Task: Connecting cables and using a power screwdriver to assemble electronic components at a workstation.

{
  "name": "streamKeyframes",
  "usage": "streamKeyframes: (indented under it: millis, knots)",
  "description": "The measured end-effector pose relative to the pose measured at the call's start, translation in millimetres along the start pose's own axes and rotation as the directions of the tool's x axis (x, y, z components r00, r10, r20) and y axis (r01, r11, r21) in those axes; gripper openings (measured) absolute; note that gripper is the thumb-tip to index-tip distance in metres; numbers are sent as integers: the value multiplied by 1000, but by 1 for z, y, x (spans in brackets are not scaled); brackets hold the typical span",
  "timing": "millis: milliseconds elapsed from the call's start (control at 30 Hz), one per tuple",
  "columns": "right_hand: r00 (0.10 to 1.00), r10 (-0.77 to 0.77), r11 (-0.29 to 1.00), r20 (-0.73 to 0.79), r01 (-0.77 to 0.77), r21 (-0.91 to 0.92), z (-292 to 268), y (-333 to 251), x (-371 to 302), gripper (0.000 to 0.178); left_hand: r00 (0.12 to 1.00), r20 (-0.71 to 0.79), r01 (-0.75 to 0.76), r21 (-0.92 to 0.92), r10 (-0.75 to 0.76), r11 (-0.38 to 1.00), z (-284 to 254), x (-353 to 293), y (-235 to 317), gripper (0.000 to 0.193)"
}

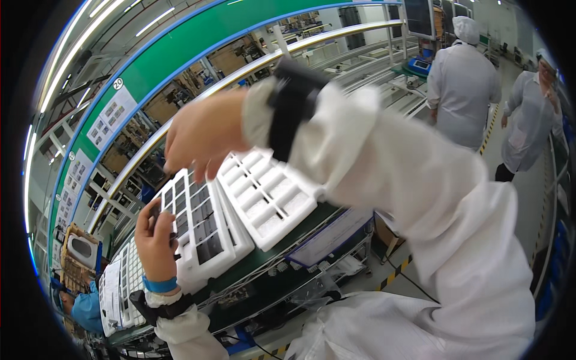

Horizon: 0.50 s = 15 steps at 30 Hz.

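My left hand (pixel 157 243) is at the left edge of a white foam tray (pixel 225 240), its fingers curled round a small dark piece (pixel 155 211) whose kind I cannot make out. Dark flat rectangular parts (pixel 205 223) fill several of that tray's compartments. Above the tray's far part hangs my right hand (pixel 207 133), blurred, its fingers pointing down and apart with nothing visible in them. Right beside lies a second white foam tray (pixel 273 231), its compartments showing no dark parts. The right forearm crosses the view from the right.
The trays rest on a green-topped bench (pixel 237 264). A framed sheet (pixel 330 237) hangs at its front edge. More trays (pixel 123 282) and a person in blue (pixel 87 309) are at the left. Two people in white coats (pixel 462 84) stand at the right. A metal conveyor frame (pixel 336 36) runs behind.
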State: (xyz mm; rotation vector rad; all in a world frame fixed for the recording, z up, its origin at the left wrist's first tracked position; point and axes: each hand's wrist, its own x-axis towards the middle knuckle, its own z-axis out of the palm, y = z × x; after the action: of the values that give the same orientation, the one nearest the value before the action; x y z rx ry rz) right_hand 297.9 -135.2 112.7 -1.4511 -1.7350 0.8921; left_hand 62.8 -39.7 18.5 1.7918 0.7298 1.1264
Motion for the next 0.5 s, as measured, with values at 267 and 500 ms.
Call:
streamKeyframes:
  millis: [267,500]
  knots:
    - [976,-9,649,-216,-158,-744,-92,61,-117,26,995,-23,83,-379,-99,922,-30,2,-32,33]
    - [956,-158,578,-245,-111,-808,-14,134,-135,25,989,-76,105,-218,-124,970,-13,4,-40,39]
